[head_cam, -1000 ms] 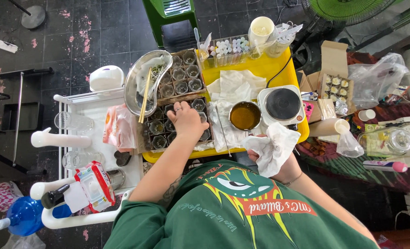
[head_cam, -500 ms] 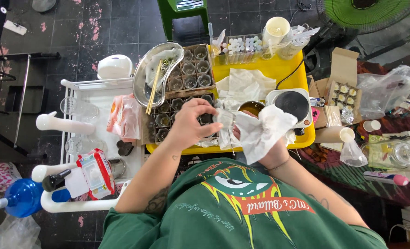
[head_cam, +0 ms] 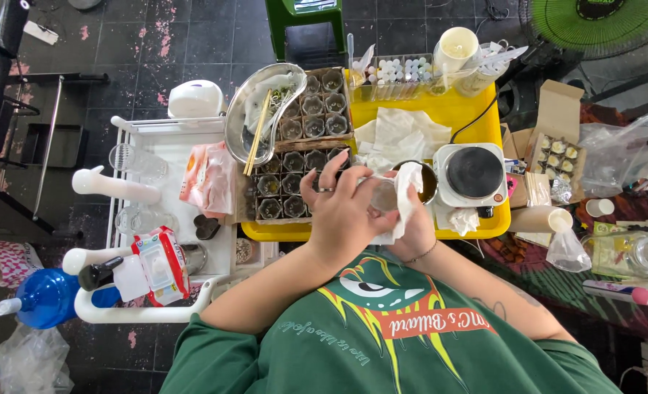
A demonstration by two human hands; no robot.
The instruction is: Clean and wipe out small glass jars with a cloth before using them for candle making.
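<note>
Here, from the head view looking straight down, both hands meet over the front edge of the yellow surface [head_cam: 462, 113]. The left hand [head_cam: 338, 208] has its fingers curled round a small clear glass jar [head_cam: 384, 195], a ring on one finger, holding it just above the surface. The right hand [head_cam: 413, 219] presses a white paper towel [head_cam: 405, 191] against the jar's side, its fingers wrapped in and mostly hidden by the tissue. So both hands are together, each closed on its own thing, with jar and towel touching.

Just behind the hands stands a dark pot of brown liquid [head_cam: 427, 182], beside a small white hotplate [head_cam: 473, 174]. To the left, cardboard trays of little glass jars [head_cam: 295, 182] sit in rows, and a metal kidney dish [head_cam: 258, 113] with chopsticks rests on them. Crumpled tissues [head_cam: 400, 135] lie mid-surface. A white trolley [head_cam: 160, 219] stands further left.
</note>
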